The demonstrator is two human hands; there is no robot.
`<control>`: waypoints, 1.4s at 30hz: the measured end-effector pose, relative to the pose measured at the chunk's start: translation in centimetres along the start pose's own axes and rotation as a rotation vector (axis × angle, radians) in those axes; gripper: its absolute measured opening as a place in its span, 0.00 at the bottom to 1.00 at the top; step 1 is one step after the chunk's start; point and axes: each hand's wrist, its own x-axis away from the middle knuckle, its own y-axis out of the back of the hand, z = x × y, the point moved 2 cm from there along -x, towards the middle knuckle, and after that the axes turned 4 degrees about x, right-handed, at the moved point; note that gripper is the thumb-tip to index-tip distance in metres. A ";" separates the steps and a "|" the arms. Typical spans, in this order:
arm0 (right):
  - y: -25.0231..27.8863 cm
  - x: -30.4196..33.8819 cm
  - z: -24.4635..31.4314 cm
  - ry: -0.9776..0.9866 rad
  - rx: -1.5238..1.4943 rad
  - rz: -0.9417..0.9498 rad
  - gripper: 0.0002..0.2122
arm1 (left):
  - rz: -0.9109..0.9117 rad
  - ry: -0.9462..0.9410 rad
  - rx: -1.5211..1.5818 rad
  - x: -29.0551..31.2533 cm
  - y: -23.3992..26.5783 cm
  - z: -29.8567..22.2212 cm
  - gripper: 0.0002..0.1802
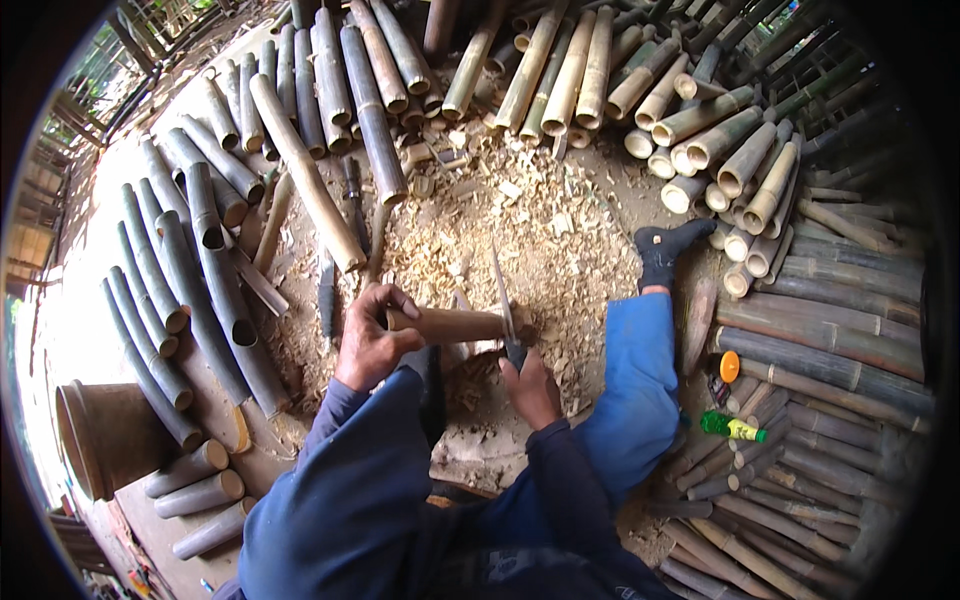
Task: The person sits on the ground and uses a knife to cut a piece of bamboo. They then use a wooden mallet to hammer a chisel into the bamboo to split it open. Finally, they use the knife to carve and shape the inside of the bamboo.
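My left hand (372, 342) is wrapped round one end of a short bamboo tube (455, 325), which lies roughly level across the space between my legs. In my right hand (532, 388) is a knife (502, 290), gripped by its dark handle with the narrow blade pointing away from me. The blade crosses the tube near its right end and appears to touch it. Below the tube, what supports it is partly hidden by my hands and leg. Pale bamboo shavings (510, 195) cover the ground just beyond.
Bamboo tubes (370, 110) fan out ahead and to the left. Stacked bamboo (820, 335) fills the right side, beside a green bottle (733, 426) and an orange round lid (729, 366). A second blade (326, 295) lies left of my hands. A brown bucket (110, 440) stands far left.
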 end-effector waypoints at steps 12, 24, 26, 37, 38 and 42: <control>2.3 2.0 2.4 -0.067 0.216 0.113 0.16 | 0.075 -0.071 -0.074 0.6 -1.1 -1.2 0.12; 2.5 1.7 3.2 -0.036 0.200 0.080 0.18 | 0.085 -0.066 -0.188 1.3 -2.6 -2.9 0.11; 3.0 0.8 2.0 0.044 0.185 0.074 0.18 | 0.080 -0.046 -0.168 0.5 -2.6 -3.3 0.11; 1.0 2.7 1.3 -0.083 0.163 0.067 0.19 | 0.076 -0.046 -0.232 1.4 -2.6 -2.7 0.14; 1.8 2.7 2.2 -0.088 0.130 0.102 0.19 | 0.056 -0.011 -0.195 1.3 -2.0 -2.2 0.14; 4.9 4.4 6.5 0.096 -0.241 -0.173 0.15 | 0.014 -0.020 -0.191 1.3 -1.5 -1.4 0.13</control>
